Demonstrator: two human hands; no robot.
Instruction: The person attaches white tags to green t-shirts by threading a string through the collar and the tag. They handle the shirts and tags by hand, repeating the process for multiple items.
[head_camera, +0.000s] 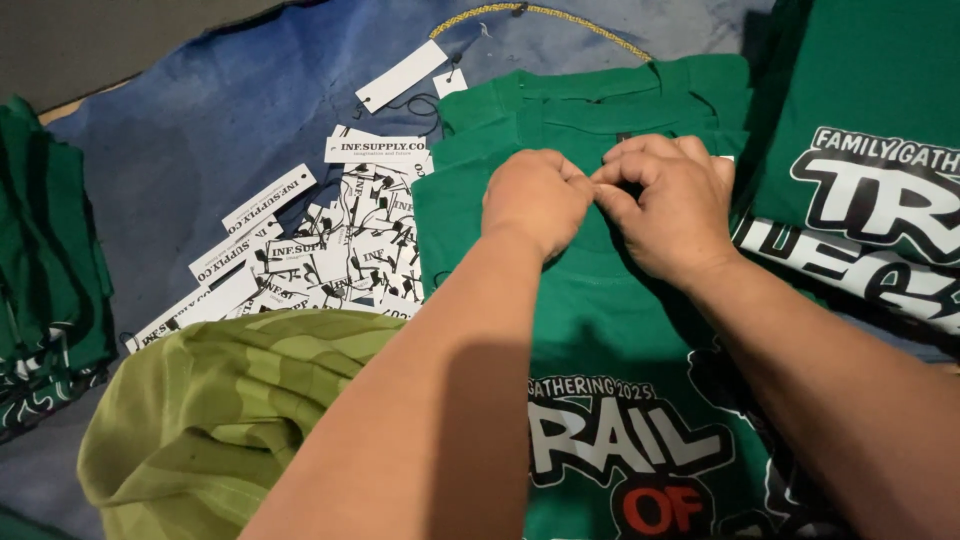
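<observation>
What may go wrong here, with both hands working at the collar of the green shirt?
1. The left hand and right hand cover the collar of the green shirt, so the work there is hard to see.
2. The loose pile of white tags lies beside the left forearm; a sweep might scatter it.

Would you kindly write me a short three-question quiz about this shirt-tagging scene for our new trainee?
1. True or false: both hands meet at the neck area of the green T-shirt.
2. Where does the pile of white hang tags lie? A) on the person's left, on the blue cloth; B) on top of the folded shirts at the right; C) in the olive cloth.
3. What colour is the printed shirt under the left hand and right hand?

Key: 1 true; 2 A; 3 green.
</observation>
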